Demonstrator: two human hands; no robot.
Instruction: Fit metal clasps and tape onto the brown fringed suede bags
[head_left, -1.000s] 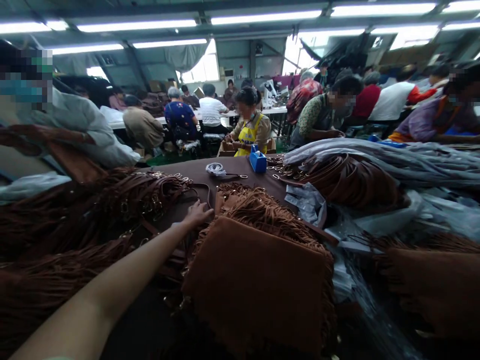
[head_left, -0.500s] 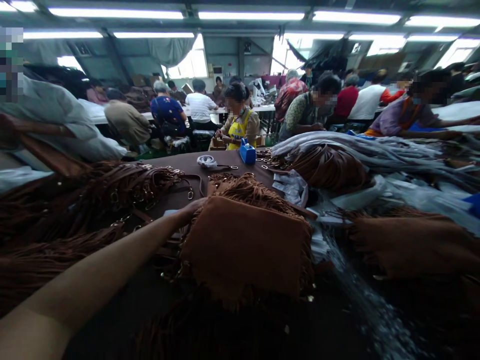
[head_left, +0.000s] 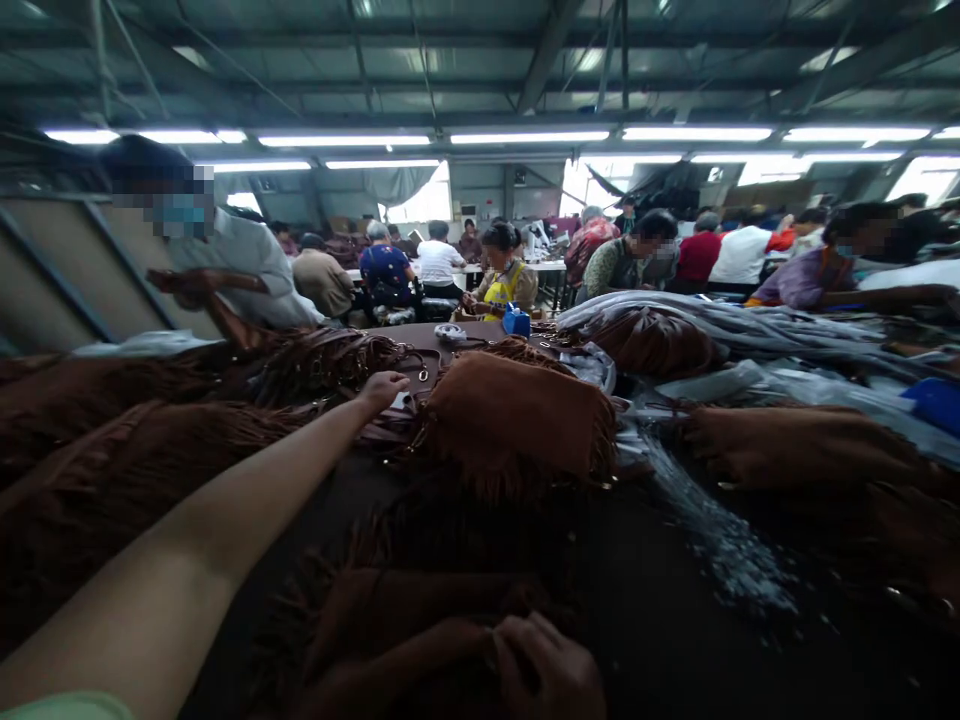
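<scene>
My left arm stretches out to the left of a stack of brown fringed bags [head_left: 525,410]. At its end my left hand [head_left: 384,388] is closed beside the top bag, its fingers curled; what they hold, if anything, is too small to name. Close to me in the dim foreground lies another brown fringed bag [head_left: 390,620]. My right hand [head_left: 551,665] is closed at its right end, with the fingers bent against the edge of the material. Shadow hides part of that grip.
Straps with metal clips [head_left: 330,360] are heaped at the left. A blue tape dispenser [head_left: 516,320] and a coiled strap [head_left: 450,332] stand farther back. Wrapped straps [head_left: 675,315], clear plastic scraps [head_left: 735,550] and a fringed bag [head_left: 802,440] lie rightward. A co-worker [head_left: 232,260] stands at left.
The view has tilted up. My left hand has moved off the top bag's edge to its left. My right hand and the near bag now show at the bottom.
</scene>
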